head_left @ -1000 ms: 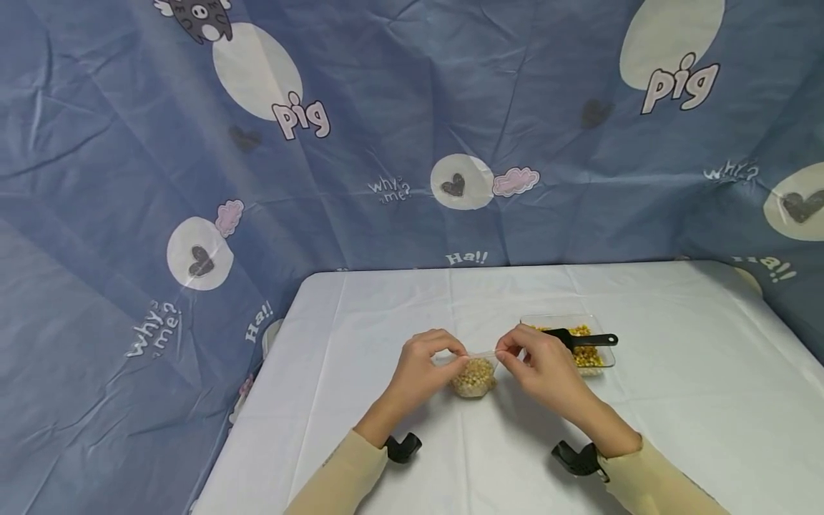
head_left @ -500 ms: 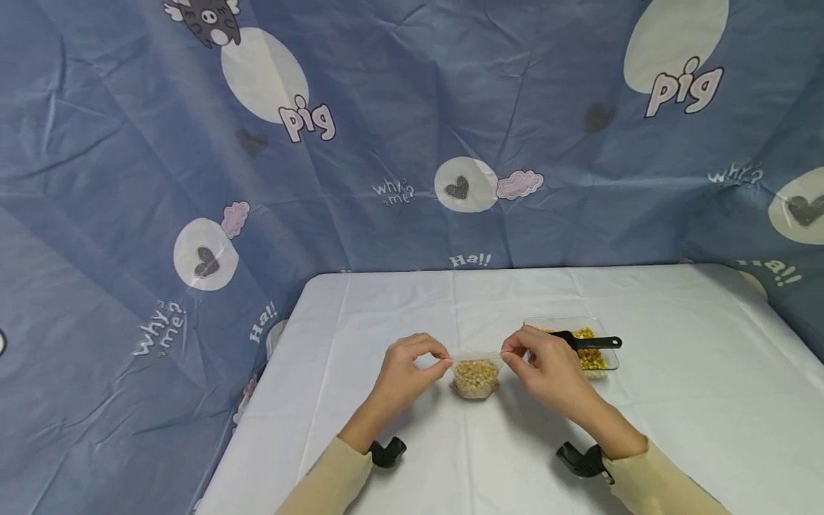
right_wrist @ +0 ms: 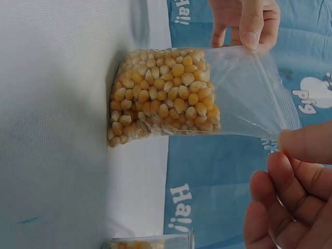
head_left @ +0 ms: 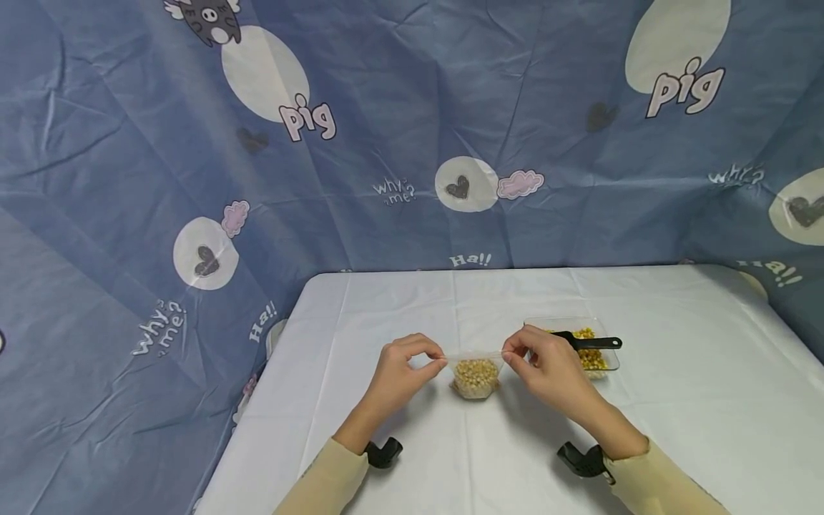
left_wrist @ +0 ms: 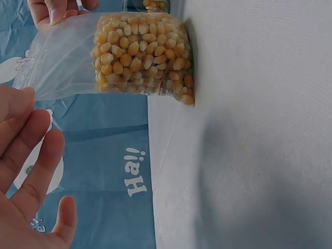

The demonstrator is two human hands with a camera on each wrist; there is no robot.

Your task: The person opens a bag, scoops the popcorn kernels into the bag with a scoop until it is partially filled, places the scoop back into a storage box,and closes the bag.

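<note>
A clear zip bag [head_left: 475, 378] with corn kernels in its lower part stands upright on the white table. My left hand [head_left: 400, 373] pinches the top left corner of the bag between thumb and index finger. At the opposite top corner, my right hand [head_left: 547, 366] pinches the plastic near the zip strip. The bag's top edge stretches straight between the two hands. In the left wrist view the kernels [left_wrist: 142, 54] fill the bottom of the bag, with bare plastic above them. The right wrist view shows the same bag [right_wrist: 241, 91], its base on the cloth.
Behind my right hand stands a clear rectangular container [head_left: 601, 368] with yellow corn kernels. A black scoop [head_left: 592, 342] lies across it, its handle pointing right. A white cloth covers the table [head_left: 695, 343], and a blue printed curtain [head_left: 360, 129] hangs behind.
My left hand has moved left, drawing the bag's top edge out wider. My right hand keeps its pinch almost in place. The view has shifted slightly.
</note>
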